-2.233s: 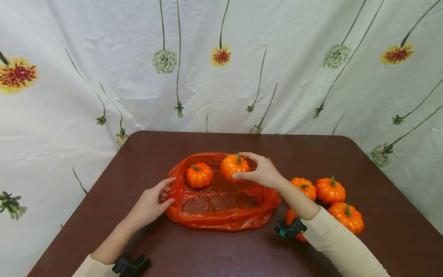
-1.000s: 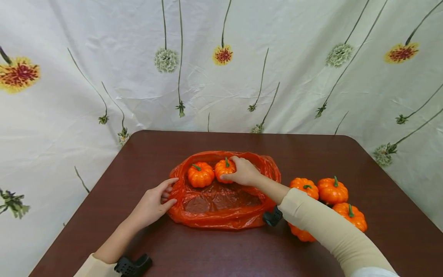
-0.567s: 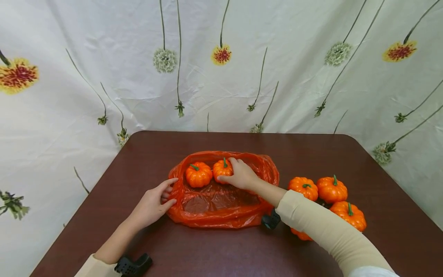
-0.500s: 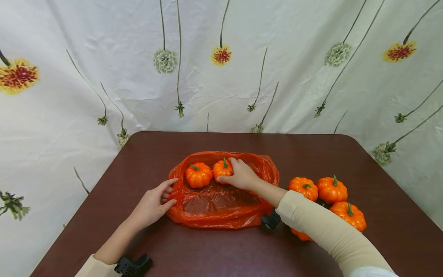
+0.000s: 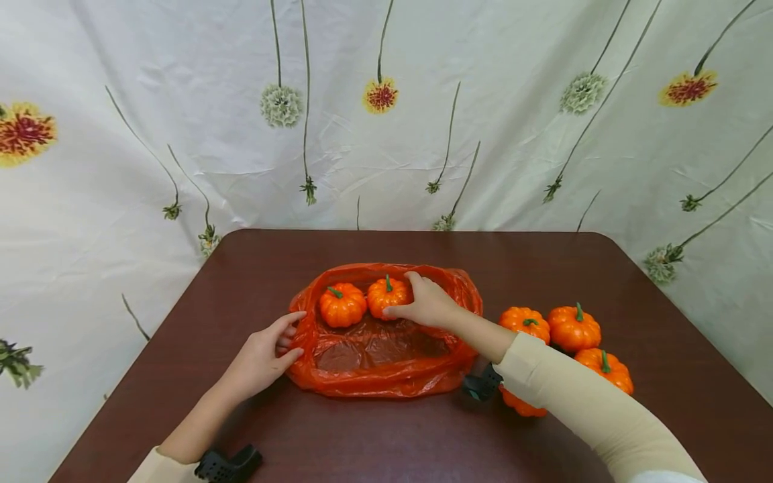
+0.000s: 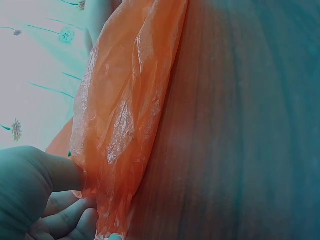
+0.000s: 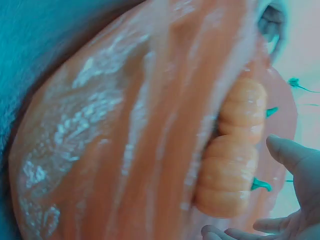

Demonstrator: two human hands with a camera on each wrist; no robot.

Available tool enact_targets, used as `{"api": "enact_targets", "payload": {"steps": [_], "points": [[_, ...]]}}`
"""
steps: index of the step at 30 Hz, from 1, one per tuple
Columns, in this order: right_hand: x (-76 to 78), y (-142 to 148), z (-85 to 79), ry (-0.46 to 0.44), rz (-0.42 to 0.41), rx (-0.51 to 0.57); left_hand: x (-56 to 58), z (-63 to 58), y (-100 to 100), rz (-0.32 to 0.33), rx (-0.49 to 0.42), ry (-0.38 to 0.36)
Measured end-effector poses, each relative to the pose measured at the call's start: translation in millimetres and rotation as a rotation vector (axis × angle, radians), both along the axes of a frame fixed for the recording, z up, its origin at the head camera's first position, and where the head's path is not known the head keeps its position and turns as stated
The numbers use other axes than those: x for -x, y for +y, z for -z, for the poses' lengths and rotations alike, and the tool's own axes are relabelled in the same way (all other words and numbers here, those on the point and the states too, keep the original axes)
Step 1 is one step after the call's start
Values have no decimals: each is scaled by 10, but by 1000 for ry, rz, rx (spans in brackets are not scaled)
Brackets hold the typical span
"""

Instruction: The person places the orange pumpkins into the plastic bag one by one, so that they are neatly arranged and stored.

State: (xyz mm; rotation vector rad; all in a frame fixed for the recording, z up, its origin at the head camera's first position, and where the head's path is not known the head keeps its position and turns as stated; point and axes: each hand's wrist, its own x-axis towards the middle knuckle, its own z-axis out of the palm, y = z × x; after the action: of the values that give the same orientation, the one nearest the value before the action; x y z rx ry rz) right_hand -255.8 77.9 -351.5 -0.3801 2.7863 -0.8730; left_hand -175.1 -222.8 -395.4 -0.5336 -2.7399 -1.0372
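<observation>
An orange-red plastic bag (image 5: 386,382) lies spread with its mouth wide in the head view. Two small orange pumpkins with green stems sit side by side in its back part: the left pumpkin (image 5: 342,308) and the right pumpkin (image 5: 383,303). My left hand (image 5: 261,359) holds the bag's left rim, thumb and fingers at the plastic. Beside the right pumpkin is my right hand (image 5: 430,303), thumb and fingers spread. In the right wrist view a gap shows between this hand (image 7: 300,190) and the nearer pumpkin (image 7: 227,180).
On the brown table (image 5: 374,443), right of the bag, several more pumpkins (image 5: 575,329) stand grouped; the right sleeve (image 5: 580,396) partly covers some. Each wrist wears a black device (image 5: 228,464). A white cloth (image 5: 229,80) with printed flowers hangs behind the table.
My right hand brought a pumpkin left and down into the bag beside the other one, then let it go and drew slightly right. The left hand stayed at the rim.
</observation>
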Motion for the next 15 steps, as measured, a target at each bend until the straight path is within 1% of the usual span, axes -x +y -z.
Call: {"api": "enact_targets", "payload": {"steps": [7, 15], "points": [[-129, 169, -139, -9, 8, 64, 2, -12, 0, -6, 9, 10], [-293, 478, -211, 26, -8, 93, 1, -13, 9, -5, -2, 10]]}}
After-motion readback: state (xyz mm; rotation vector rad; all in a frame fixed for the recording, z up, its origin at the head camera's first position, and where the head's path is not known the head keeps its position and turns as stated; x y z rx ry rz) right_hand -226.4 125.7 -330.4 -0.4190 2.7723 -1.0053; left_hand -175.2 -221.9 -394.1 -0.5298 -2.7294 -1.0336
